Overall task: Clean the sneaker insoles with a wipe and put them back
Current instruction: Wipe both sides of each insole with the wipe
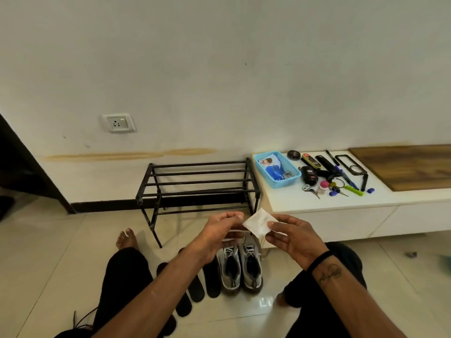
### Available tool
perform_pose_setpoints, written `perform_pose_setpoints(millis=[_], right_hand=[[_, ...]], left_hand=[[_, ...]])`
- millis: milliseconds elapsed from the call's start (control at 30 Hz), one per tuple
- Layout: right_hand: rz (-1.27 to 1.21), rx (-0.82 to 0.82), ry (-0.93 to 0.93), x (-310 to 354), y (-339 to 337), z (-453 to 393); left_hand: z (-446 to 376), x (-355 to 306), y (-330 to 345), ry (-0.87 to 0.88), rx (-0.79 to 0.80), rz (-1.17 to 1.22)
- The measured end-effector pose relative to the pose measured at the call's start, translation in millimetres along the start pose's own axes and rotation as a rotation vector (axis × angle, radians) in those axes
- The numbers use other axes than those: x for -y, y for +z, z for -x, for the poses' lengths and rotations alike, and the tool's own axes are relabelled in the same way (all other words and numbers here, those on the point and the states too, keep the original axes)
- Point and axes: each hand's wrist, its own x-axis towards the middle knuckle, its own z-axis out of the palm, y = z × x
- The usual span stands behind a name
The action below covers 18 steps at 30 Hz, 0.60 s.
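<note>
My left hand (219, 230) and right hand (290, 236) pinch the wipe (257, 223) between them; sneakers (240, 267) lie at 6 o'clock.

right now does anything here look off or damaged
A long yellowish-brown stain streaks the white wall just above the shoe rack, like dried water seepage. The black insoles on the floor beside the sneakers simply await wiping.

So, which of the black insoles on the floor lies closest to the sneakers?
The upright insole directly left of the grey sneakers, almost touching the left shoe; the others lie farther left, nearer the person.
</note>
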Motion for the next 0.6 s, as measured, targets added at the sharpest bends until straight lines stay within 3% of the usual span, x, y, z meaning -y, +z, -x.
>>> perform_pose_setpoints(millis=[367, 600], right_hand=[[-0.303, -0.320, 0.006, 18.2, -69.3, -135.4], [-0.322, -0.421, 0.045, 17.8, -82.2, -249.0]], left_hand=[[-152.4, -14.5, 73.4, -0.131, -0.055, 0.075], [-236.3, -6.1, 82.2, -0.148, -0.095, -0.033]])
